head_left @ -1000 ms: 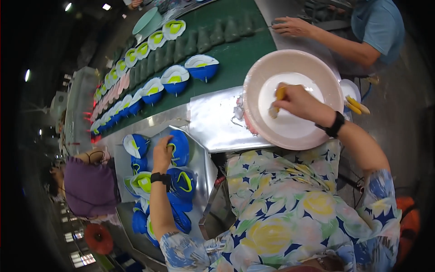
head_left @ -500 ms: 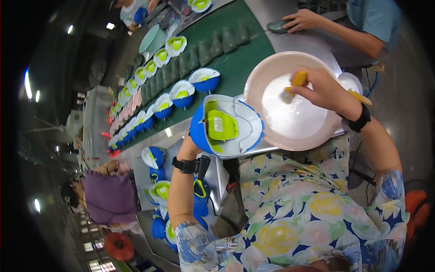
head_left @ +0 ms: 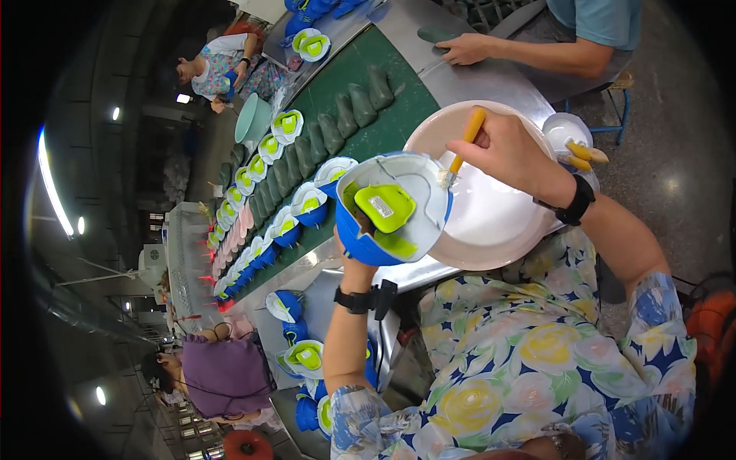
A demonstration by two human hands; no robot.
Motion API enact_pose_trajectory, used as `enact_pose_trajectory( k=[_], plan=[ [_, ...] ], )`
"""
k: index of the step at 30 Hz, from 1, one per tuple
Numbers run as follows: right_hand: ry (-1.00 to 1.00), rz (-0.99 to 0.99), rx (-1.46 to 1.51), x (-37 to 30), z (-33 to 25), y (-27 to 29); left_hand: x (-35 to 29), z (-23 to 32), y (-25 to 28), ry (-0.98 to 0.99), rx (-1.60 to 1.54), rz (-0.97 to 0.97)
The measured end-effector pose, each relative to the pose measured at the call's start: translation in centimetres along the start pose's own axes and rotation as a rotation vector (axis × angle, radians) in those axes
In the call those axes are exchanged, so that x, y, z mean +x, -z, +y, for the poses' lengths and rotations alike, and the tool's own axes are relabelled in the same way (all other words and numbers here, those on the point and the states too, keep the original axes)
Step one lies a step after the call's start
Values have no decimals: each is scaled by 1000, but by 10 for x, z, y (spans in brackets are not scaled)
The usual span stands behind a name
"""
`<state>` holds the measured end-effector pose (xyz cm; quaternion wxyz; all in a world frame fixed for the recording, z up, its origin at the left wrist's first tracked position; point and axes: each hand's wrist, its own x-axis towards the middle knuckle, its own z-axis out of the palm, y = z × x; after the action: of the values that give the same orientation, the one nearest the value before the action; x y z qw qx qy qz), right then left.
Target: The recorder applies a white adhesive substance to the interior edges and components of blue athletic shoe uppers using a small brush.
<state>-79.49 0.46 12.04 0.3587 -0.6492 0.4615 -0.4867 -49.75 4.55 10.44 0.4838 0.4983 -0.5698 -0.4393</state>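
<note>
Blue shoe upper is positioned white underside up, overlapping the left rim of the pale pink basin. Left hand holds it from below; the fingertips are hidden behind it. Right hand grips the yellow-handled brush with closed fingers. Since half a second ago, the brush has shifted from above the basin to the upper's right end, where the bristles appear to touch: brushing is now on the upper. Clearance: belt uppers lie near its left edge; open room remains rightward, over the basin.
</note>
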Motion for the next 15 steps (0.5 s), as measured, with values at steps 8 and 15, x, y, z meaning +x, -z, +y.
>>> enact_pose_trajectory(
  k=[8, 15],
  plan=[
    [-225, -21, 192, -17, 12, -19, -5, -17, -23, -424, 478, 336],
    [-290, -164, 439, -36, 4, -19, 3, -9, -20, -669, 490, 273]
  ],
)
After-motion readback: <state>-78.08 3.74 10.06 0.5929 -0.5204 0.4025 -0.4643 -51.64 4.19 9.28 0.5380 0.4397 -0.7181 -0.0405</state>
